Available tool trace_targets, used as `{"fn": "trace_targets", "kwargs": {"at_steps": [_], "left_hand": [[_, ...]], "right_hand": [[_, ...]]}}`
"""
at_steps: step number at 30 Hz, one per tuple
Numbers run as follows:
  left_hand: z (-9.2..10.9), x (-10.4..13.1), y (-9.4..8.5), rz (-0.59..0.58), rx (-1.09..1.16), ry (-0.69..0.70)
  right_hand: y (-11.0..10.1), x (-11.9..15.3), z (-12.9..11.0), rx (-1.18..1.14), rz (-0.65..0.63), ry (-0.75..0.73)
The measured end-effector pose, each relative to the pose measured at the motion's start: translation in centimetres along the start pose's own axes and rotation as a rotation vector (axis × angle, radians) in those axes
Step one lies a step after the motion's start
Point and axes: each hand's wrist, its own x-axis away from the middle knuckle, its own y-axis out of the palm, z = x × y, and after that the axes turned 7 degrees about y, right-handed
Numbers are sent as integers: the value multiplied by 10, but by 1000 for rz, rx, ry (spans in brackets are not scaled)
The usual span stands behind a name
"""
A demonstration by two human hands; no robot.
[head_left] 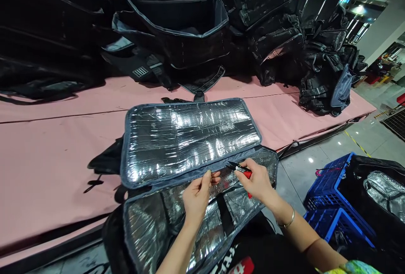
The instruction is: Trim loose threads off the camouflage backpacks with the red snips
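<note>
A cooler bag with a silver foil lining (193, 128) lies open in front of me, its lid folded back toward the far side. My left hand (198, 194) pinches at the grey fabric seam between lid and body; whatever is between thumb and finger is too small to tell. In my right hand (257, 181) is a small pair of red-handled thread snips (242, 169), its dark tips pointing left over the seam. A dark strap (224, 215) crosses the foil inside the bag body.
Black bags (177, 25) are piled along the back of the pink-covered table (63, 151). More backpacks (329, 63) stand at the far right end. Blue plastic crates (329, 185) sit on the floor to my right, beside another foil-lined bag (386, 189).
</note>
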Motion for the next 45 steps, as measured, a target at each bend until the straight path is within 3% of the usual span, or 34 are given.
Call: {"fn": "trace_targets", "kwargs": {"at_steps": [7, 16, 21, 29, 36, 41, 45], "left_hand": [[1, 1, -1, -13, -32, 0], [-2, 0, 0, -11, 44, 13], [1, 0, 1, 11, 38, -13], [-3, -1, 1, 16, 80, -20], [0, -1, 1, 19, 70, -19], [-6, -4, 1, 39, 51, -2], [-8, -4, 2, 45, 9, 12]], "right_hand": [[0, -4, -2, 97, -52, -10], [23, 7, 27, -166, 155, 116], [43, 13, 36, -213, 243, 65], [51, 14, 41, -174, 319, -94], [38, 10, 37, -200, 184, -62], [22, 1, 24, -104, 30, -148], [21, -4, 19, -58, 1, -204]]}}
